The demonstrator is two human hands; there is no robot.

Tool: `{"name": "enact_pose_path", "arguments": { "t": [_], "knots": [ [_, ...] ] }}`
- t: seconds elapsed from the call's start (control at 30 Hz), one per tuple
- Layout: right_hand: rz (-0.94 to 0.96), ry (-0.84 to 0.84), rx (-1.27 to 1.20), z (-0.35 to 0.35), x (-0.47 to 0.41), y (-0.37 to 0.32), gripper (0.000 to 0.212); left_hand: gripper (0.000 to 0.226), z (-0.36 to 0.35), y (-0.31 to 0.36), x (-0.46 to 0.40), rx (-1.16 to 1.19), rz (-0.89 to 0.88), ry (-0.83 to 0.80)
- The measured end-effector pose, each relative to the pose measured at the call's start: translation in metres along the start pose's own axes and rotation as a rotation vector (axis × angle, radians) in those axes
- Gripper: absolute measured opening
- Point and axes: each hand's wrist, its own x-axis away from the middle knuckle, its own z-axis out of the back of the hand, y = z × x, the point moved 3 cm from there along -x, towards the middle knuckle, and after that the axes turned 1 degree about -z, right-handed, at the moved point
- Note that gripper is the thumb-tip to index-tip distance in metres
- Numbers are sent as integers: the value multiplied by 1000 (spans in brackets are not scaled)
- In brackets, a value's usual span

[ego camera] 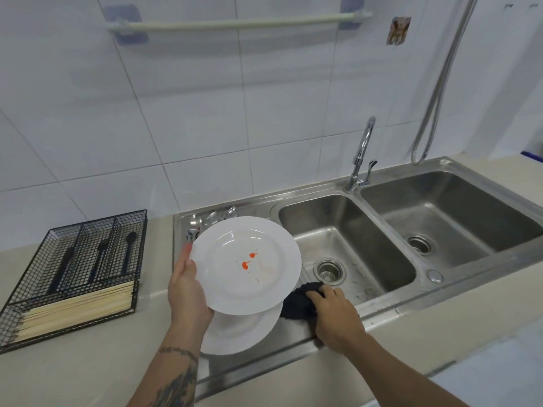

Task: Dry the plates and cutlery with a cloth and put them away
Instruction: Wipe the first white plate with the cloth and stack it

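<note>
My left hand (188,292) grasps the top plate (246,264) by its rim, tilted face-up above a second plate (238,333) left of the sink (346,248). My right hand (335,314) clenches the dark cloth (299,301). A one-sided grip risks slippage; red spots may smear. Spoons (195,224) behind the plate point away from me.

White plate (246,265) with orange-red spots. Dark navy cloth (299,304), black wire-mesh tray (73,277) of pale wooden chopsticks (79,309). Silver steel sink (367,239), white tiles (205,113).
</note>
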Motion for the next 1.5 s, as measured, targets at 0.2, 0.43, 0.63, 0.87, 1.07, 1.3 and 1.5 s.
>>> {"name": "enact_pose_path", "arguments": {
  "t": [0.2, 0.43, 0.63, 0.87, 1.07, 1.3, 1.5],
  "knots": [
    [-88, 203, -290, 27, -10, 33, 40, 41, -31, -4, -4, 4, -28, 34],
    [-233, 101, -904, 56, -45, 71, 36, 40, -88, -8, -6, -43, -82, 95],
    [-316, -24, -1238, 74, -54, 92, 22, 43, -131, -27, -6, -170, -155, 121],
    [-181, -1, -1149, 79, -58, 92, 31, 42, -174, -52, -8, -354, -265, 114],
    [8, 22, -846, 73, -63, 75, 52, 41, -212, -57, 0, -462, -373, 67],
    [-22, 57, -839, 79, -77, 80, 48, 41, -253, -62, 0, -599, -507, -76],
    [-34, 71, -888, 80, -90, 88, 45, 42, -277, -68, 10, -668, -655, -153]
  ]
}}
